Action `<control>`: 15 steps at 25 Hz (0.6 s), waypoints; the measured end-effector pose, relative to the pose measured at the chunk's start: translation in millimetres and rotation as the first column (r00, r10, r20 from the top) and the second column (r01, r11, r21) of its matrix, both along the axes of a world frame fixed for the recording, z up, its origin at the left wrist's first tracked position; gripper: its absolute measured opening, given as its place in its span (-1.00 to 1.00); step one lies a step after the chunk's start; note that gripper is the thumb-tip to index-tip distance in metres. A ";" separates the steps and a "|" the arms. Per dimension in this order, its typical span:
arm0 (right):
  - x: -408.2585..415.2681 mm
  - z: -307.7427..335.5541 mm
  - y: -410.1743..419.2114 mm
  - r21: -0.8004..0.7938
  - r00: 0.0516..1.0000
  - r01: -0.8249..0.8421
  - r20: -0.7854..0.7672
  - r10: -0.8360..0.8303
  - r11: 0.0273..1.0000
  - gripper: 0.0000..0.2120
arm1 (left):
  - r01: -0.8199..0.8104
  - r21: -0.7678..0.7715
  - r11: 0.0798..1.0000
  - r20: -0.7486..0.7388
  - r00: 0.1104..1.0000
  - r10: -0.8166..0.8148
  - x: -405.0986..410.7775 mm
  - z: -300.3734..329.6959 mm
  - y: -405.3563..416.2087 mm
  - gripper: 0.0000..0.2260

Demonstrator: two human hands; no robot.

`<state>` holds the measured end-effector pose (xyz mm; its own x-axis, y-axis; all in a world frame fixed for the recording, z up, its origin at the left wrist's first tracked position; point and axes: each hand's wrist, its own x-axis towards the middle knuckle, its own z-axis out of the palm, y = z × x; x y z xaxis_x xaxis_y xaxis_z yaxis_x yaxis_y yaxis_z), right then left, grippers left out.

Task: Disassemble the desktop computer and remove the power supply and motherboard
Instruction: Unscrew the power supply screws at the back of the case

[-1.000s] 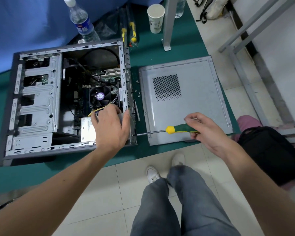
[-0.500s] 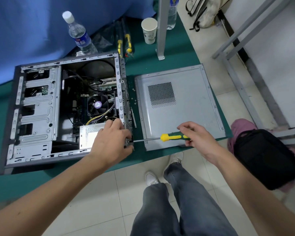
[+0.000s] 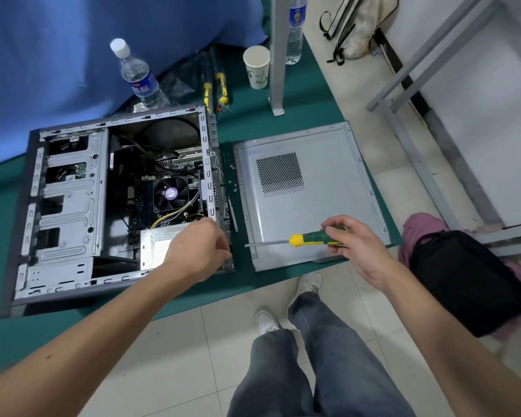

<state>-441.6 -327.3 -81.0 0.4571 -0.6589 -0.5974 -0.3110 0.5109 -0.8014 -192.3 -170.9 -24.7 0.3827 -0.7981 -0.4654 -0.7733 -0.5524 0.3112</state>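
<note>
Your left hand (image 3: 202,251) pinches at the case (image 3: 66,206) rear edge above the power supply (image 3: 155,248); your right hand (image 3: 354,248) grips the screwdriver (image 3: 301,239) nearby.

The table (image 3: 271,139) is covered in deep green. The open computer case (image 3: 69,206) is bare grey metal, black inside, with a purple sticker on the fan (image 3: 170,193) and yellow wires (image 3: 175,216). The grey side panel (image 3: 328,188) has a dotted black vent grid. The screwdriver (image 3: 310,238) is green and yellow. A blue cloth (image 3: 73,55) hangs behind.
</note>
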 end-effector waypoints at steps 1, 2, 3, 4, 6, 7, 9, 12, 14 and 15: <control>-3.8 0.9 -0.6 0.030 0.998 0.062 0.010 -0.063 0.998 -0.90 | -0.046 -0.063 0.997 -0.059 0.997 0.042 3.3 0.3 2.4 -0.89; -6.1 3.1 0.8 0.102 0.992 0.112 0.042 -0.117 0.988 -0.91 | -0.133 -0.124 0.983 -0.148 0.982 0.114 5.9 0.6 4.4 -0.89; -7.0 5.4 3.4 0.209 0.986 0.113 0.096 -0.135 0.971 -0.91 | -0.249 -0.166 0.954 -0.259 0.944 0.202 7.1 1.2 5.1 -0.91; -5.3 9.0 7.6 0.323 0.981 0.053 0.160 -0.110 0.945 -0.81 | -0.365 -0.177 0.914 -0.374 0.884 0.281 6.8 1.4 4.7 -0.93; 8.0 18.9 19.7 0.437 0.965 -0.144 0.259 0.029 0.888 -0.58 | -0.516 -0.128 0.847 -0.559 0.743 0.368 0.4 3.1 1.2 -0.93; 19.7 23.7 26.6 0.410 0.956 -0.220 0.272 0.112 0.885 -0.57 | -0.554 -0.082 0.829 -0.626 0.676 0.390 -4.7 4.2 -1.2 -0.91; 48.6 32.3 40.3 0.235 0.959 -0.252 0.192 0.209 0.939 -0.69 | -0.582 0.018 0.813 -0.713 0.562 0.418 -13.1 5.9 -6.4 -0.85; 80.6 44.4 52.5 -0.055 0.970 -0.213 0.103 0.218 0.975 -0.83 | -0.568 0.121 0.814 -0.808 0.420 0.413 -19.4 6.1 -10.9 -0.80; 89.4 48.3 52.7 -0.132 0.968 -0.214 0.102 0.228 0.968 -0.86 | -0.600 0.163 0.783 -0.858 0.306 0.413 -16.2 4.9 -13.4 -0.77; 91.5 49.8 51.7 -0.157 0.967 -0.222 0.092 0.238 0.962 -0.87 | -0.610 0.187 0.770 -0.872 0.257 0.416 -13.9 4.9 -13.7 -0.76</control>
